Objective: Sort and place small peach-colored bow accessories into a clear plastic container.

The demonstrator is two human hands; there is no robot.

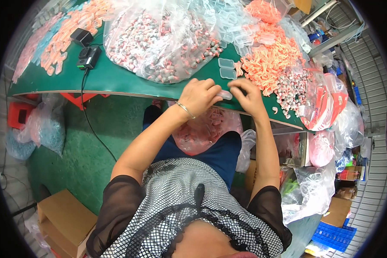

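Note:
At the front edge of the green table, my left hand (198,93) is closed on a small clear plastic case (225,95), which pokes out past the fingertips. Close to the case's other end is my right hand (248,98), its fingers bent and apart with nothing visible in them. Just beyond my hands lies an opened clear case (227,69), its two halves spread flat. Beside it is a small bundle of orange cord (238,69). What the held case contains is too small to make out.
A large clear bag (159,47) of small grey-and-pink plugs stands on the table (64,81). To the right are heaped orange cords (268,60), loose plugs (291,90) and clear cases (234,26). Left are a black adapter (89,56) with a hanging cable and orange pieces (69,32).

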